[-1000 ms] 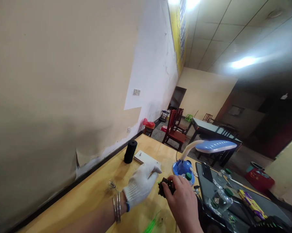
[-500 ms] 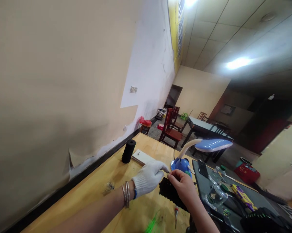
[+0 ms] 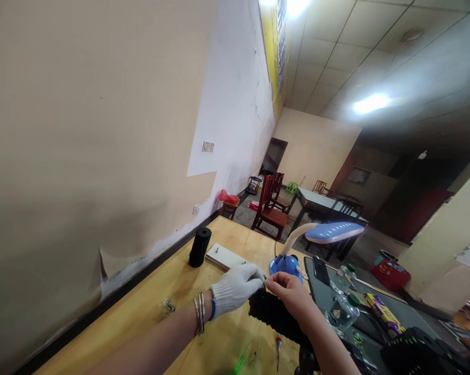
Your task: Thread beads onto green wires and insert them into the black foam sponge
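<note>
The black roll (image 3: 276,316) lies just below the grip, its long axis slanting from an end under the meeting fingertips down to the right and back toward the person, where the right forearm covers part of it. The end that shows faces left and away from the person, just beside the left thumb; the side looks ridged. The left hand (image 3: 237,286), in a white glove, comes in from the lower left, back of the hand up, its index finger stretched to the right over the roll's end and its thumb tucked beneath. Bangles (image 3: 199,312) ring that wrist. The bare right hand (image 3: 292,297) slants in from the lower right, wrist above the roll, thumb and index finger brought together toward the left fingertips. Both grips are narrow, tip to tip; whether anything fine is pinched between them I cannot tell. Left of the grip and beyond it, a second roll (image 3: 199,247) stands upright on the table (image 3: 219,344), near a white board (image 3: 224,255). The lamp (image 3: 286,265) is just beyond the right hand. Nearer the person than the grip lie green strands (image 3: 240,360) and a red-tipped tool (image 3: 278,348); to the right are a phone (image 3: 321,270) and bottles (image 3: 344,312).
</note>
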Demonstrator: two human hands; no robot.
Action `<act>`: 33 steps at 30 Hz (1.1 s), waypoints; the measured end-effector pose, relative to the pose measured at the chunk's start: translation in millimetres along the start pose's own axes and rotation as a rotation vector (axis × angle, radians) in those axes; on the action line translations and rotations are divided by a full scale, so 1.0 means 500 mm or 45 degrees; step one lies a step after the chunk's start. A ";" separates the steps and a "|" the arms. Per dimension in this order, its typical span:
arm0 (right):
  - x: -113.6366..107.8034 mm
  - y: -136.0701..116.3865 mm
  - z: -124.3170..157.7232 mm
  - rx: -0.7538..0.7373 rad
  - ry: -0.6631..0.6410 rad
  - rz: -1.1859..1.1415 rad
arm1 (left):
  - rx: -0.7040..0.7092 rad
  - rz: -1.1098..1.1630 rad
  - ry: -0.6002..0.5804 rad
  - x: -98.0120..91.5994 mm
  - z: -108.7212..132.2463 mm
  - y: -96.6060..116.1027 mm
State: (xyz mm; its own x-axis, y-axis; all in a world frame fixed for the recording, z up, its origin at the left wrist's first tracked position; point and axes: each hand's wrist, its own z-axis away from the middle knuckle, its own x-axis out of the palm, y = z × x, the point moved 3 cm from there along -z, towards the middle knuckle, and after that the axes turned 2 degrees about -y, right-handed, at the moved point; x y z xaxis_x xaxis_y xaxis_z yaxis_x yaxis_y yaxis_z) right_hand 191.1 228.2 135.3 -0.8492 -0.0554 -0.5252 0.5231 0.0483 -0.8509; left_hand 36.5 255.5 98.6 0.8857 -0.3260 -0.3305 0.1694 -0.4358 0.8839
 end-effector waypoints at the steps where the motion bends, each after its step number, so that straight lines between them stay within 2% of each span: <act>1: -0.002 0.002 0.001 -0.006 -0.005 -0.001 | -0.010 0.025 0.015 0.001 0.000 -0.002; 7: -0.011 0.016 0.007 -0.055 0.012 -0.016 | -0.042 0.128 0.016 0.010 0.000 -0.008; 15: -0.018 0.012 0.015 -0.106 0.033 -0.082 | -0.112 0.105 0.032 0.012 0.004 0.010; 24: -0.009 0.009 0.023 -0.213 0.079 -0.046 | -0.066 0.100 0.064 0.013 0.007 0.013; 28: -0.013 0.013 0.027 -0.234 0.140 -0.031 | -0.021 0.126 0.084 0.007 0.018 0.036; 33: -0.020 0.015 0.059 -0.228 0.204 -0.127 | 0.135 0.141 0.103 -0.008 0.057 0.083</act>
State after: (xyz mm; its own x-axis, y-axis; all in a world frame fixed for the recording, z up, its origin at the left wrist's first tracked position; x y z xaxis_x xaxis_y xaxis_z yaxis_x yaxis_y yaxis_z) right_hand 205.7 199.8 133.9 -0.9039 0.0891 -0.4183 0.4274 0.2272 -0.8751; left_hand 27.6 215.1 127.4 0.9289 -0.3105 -0.2019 0.0262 -0.4887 0.8720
